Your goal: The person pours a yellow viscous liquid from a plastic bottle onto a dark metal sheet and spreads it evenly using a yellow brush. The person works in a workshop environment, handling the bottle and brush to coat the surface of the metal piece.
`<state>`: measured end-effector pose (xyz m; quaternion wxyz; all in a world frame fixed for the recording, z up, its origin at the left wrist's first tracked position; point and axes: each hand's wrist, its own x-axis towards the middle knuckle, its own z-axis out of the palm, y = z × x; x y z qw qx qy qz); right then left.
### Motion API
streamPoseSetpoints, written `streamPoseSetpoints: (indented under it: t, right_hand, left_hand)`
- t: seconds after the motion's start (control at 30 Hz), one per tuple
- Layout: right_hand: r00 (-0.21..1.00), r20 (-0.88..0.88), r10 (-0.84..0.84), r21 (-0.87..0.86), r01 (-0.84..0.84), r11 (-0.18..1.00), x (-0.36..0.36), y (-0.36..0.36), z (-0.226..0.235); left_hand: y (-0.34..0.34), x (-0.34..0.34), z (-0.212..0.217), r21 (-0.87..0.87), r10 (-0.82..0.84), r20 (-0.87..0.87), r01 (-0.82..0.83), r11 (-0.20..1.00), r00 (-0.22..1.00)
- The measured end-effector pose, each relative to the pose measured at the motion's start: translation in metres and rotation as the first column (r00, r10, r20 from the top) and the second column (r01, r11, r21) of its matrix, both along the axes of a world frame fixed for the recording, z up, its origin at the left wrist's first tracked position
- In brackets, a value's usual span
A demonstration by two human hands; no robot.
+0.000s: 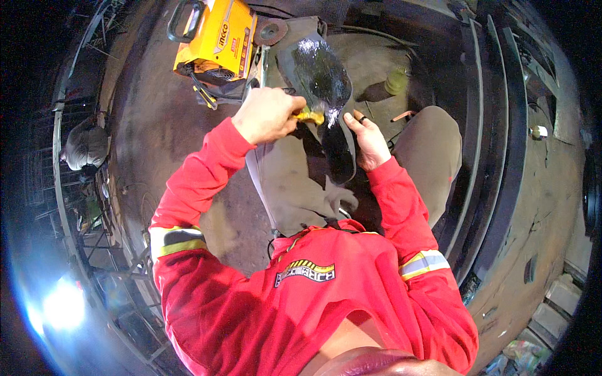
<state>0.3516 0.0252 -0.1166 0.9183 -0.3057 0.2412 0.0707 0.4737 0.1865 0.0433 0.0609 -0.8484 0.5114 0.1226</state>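
Note:
A long black piece (321, 72) with a glossy, wet-looking surface stands tilted between my knees. It is broad at the top, narrow in the middle and rounded at the lower end. My right hand (369, 139) grips its right edge at the narrow part, thumb on the near face; a dark ring shows on one finger. In my left hand (268, 114), closed fingers hold a small yellow piece (310, 117) against or just over the glossy face. Most of that yellow piece is hidden by the fingers, so its kind is unclear.
An orange-yellow welding machine (224, 39) with a black handle stands at the far left, a brown abrasive disc (270, 31) beside it. Behind my right knee is a yellow-green container (396, 81). Long metal bars (501, 150) run along the right. A bright lamp (64, 305) glares lower left.

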Motion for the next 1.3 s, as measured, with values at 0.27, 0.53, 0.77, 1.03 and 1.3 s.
streamPoseSetpoints:
  t: [0.27, 0.53, 0.77, 1.03, 1.3]
  right_hand:
    - [1.000, -0.013, 0.016, 0.054, -0.015, 0.998, -0.003, 0.006, -0.001]
    - [0.998, -0.056, -0.027, 0.023, 0.029, 0.999, -0.006, 0.002, 0.004]
    - [0.999, -0.051, -0.019, 0.080, 0.023, 0.997, -0.007, 0.002, 0.012]
    - [0.998, -0.061, 0.017, 0.095, -0.011, 0.995, -0.007, 0.004, 0.018]
    - [0.998, -0.063, 0.002, 0.120, 0.005, 0.993, -0.011, 0.003, 0.014]
  left_hand:
    - [-0.001, 0.055, -0.008, -0.125, 0.182, 0.017, -0.178, 0.976, 0.983]
    - [-0.015, 0.091, -0.013, -0.071, 0.281, 0.430, -0.278, 0.958, 0.858]
    - [0.006, 0.059, -0.002, -0.036, 0.160, 0.098, -0.157, 0.987, 0.982]
    - [0.010, 0.105, -0.012, -0.045, 0.315, 0.240, -0.313, 0.949, 0.918]
    - [0.001, 0.117, -0.023, -0.052, 0.289, 0.451, -0.299, 0.953, 0.844]
